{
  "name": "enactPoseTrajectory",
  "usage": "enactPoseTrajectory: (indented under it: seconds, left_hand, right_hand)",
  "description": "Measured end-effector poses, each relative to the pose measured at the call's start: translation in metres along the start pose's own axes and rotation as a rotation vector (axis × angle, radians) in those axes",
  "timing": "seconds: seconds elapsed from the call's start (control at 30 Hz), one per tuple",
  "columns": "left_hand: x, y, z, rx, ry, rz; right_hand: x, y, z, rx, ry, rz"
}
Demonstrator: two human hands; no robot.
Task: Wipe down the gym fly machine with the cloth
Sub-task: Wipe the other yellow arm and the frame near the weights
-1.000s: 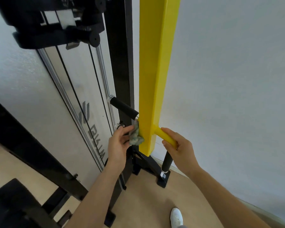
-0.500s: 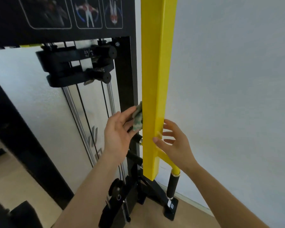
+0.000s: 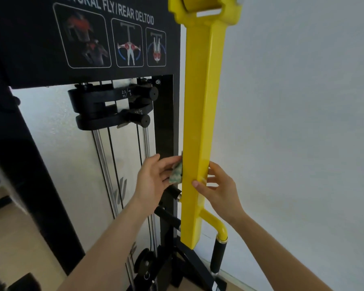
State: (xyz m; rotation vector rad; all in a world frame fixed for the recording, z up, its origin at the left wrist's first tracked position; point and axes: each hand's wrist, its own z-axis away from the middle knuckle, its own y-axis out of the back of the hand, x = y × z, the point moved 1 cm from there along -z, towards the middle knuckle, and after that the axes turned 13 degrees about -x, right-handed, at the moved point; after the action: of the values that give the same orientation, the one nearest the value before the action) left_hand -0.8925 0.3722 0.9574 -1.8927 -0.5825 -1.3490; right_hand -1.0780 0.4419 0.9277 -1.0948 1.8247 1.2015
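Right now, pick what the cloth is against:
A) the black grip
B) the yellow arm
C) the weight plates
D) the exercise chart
B: the left hand holds the cloth against the left side of the yellow arm, while the right hand grips the arm's other side.

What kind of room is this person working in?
Most likely a gym: a black placard reads FLY/REAR DELTOID above muscle diagrams, weight plates hang on guide rods below, and a yellow machine arm stands alongside.
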Motion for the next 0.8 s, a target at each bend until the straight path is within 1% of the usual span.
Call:
enactPoseTrajectory:
  seconds: [0.17, 0.27, 0.37, 0.47, 0.6, 0.73, 0.8]
  left_hand:
    - [0.024, -0.004, -0.012, -0.065, -0.097, 0.110]
    - [0.012, -0.006, -0.011, -0.039, -0.058, 0.127]
    - [-0.001, -0.005, -0.007, -0.009, 0.013, 0.041]
    - [-0.002, -0.005, -0.006, -0.008, 0.038, 0.002]
    - [0.014, -0.008, -0.012, -0.027, -0.007, 0.006]
    - [0.040, -0.016, -0.020, -0.087, -0.072, 0.030]
    - [0.054, -0.020, -0.023, -0.113, -0.096, 0.051]
  right_hand:
    - [0.004, 0.003, -0.002, -0.006, 0.007, -0.012]
    - [0.004, 0.004, -0.003, -0.007, 0.006, 0.004]
    - [0.002, 0.004, -0.003, -0.011, 0.008, 0.013]
    - [0.003, 0.005, -0.004, -0.020, 0.011, 0.027]
    - [0.008, 0.004, -0.005, -0.020, 0.018, 0.007]
    - [0.009, 0.007, -0.009, -0.037, 0.021, -0.009]
    - [0.011, 0.011, -0.012, -0.056, 0.023, 0.020]
